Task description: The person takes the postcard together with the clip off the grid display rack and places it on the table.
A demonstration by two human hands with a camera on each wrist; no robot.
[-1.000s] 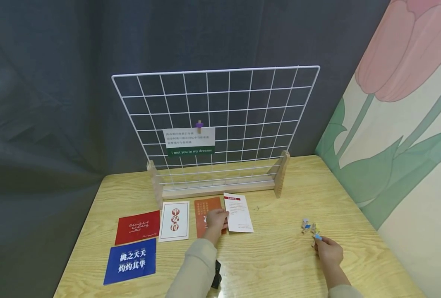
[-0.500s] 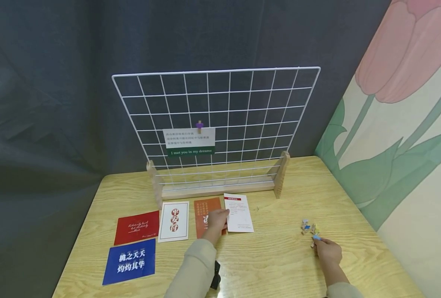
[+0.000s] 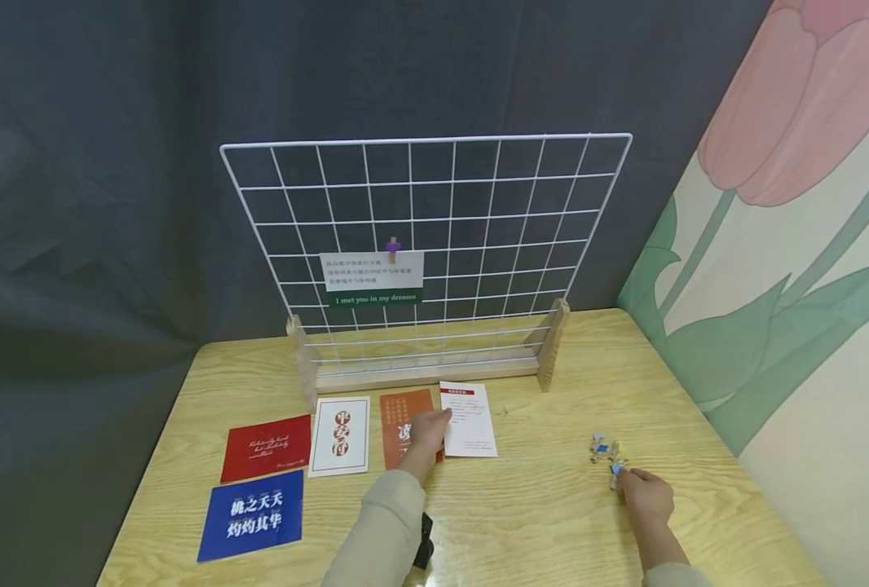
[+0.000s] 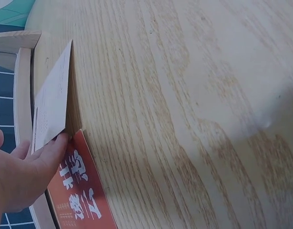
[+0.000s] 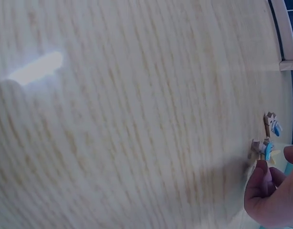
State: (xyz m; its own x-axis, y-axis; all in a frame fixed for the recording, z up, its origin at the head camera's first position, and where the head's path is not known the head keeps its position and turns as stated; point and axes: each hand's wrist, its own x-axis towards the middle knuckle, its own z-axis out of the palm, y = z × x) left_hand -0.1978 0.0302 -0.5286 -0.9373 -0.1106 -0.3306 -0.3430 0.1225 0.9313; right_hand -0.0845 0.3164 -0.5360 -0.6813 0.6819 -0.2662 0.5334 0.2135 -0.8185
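A white card [image 3: 468, 424] with a red strip at its top is gripped at its left edge by my left hand [image 3: 427, 432]. In the left wrist view the card [image 4: 56, 95] stands tilted off the table, fingers under its near end. An orange card [image 3: 403, 408] lies partly beneath that hand. At the right, my right hand [image 3: 647, 496] pinches a small wooden clothespin [image 3: 615, 470] with a blue decoration. Several more decorated clothespins [image 3: 602, 447] lie just beyond its fingertips. The right wrist view shows this hand [image 5: 273, 191] with its fingers curled, partly cut off by the frame.
A white wire grid [image 3: 471, 216] stands on a wooden base [image 3: 427, 375] at the back. A purple clip [image 3: 394, 246] holds a white-and-green card [image 3: 372, 279] on it. Red [image 3: 267, 448], white [image 3: 340, 436] and blue [image 3: 253, 515] cards lie left. A black object [image 3: 424, 542] sits by the left forearm.
The blue-decorated clothespin has turned and shifted slightly left at the right fingertips. My left hand stays on the white card, almost still.
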